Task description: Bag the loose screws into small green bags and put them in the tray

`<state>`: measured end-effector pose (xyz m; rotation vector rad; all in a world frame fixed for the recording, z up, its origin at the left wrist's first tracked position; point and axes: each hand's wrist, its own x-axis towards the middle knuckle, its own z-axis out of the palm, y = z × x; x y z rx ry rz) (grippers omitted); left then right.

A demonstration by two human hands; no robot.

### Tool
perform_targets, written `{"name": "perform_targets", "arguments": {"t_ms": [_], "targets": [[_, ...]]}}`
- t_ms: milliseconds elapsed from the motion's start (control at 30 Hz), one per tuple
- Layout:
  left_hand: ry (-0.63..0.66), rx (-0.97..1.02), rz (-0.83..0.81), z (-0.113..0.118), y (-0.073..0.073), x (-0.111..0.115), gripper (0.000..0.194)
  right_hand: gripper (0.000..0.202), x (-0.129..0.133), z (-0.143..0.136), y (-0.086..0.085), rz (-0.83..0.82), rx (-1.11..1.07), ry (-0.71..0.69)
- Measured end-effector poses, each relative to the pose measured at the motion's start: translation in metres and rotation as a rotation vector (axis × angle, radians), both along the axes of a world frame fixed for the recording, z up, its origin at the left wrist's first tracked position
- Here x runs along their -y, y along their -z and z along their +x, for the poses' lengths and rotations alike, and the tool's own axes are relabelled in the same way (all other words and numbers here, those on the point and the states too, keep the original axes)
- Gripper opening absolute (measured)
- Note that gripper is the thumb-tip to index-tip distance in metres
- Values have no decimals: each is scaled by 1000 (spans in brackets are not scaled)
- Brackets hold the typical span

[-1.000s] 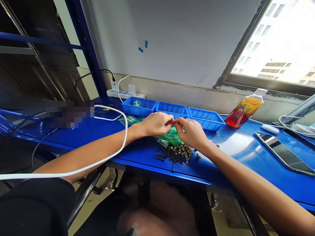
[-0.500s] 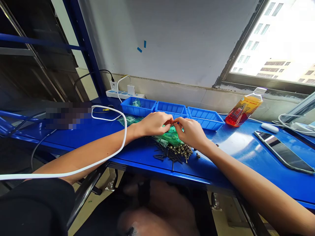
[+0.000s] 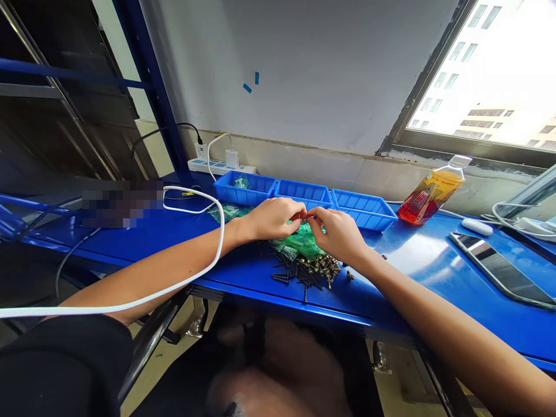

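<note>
My left hand [image 3: 278, 218] and my right hand [image 3: 339, 230] meet fingertip to fingertip over the table, both closed in a pinch. Whatever sits between the fingers is too small and too covered to make out. Just beneath them lies a green plastic bag [image 3: 307, 243], partly hidden by the hands. In front of the bag, dark screws [image 3: 286, 272] and brass-coloured fittings [image 3: 326, 267] spread in a loose pile. More clear green-tinted bags [image 3: 230, 213] lie behind my left wrist.
Three blue bins stand along the wall: left [image 3: 245, 188], middle [image 3: 302, 191], right [image 3: 364, 209]. A bottle of red drink [image 3: 430, 191] and a phone [image 3: 499, 269] are at the right. A white cable [image 3: 219, 243] crosses over my left forearm. A power strip [image 3: 221, 168] lies behind.
</note>
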<state>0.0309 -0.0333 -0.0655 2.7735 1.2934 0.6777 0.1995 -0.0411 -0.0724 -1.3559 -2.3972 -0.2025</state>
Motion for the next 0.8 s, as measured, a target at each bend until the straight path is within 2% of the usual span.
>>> {"name": "perform_targets", "arguments": {"t_ms": [800], "targets": [[4,-21,15,0,-1,1,18,23,1,0,-1,-4,5,7]]}}
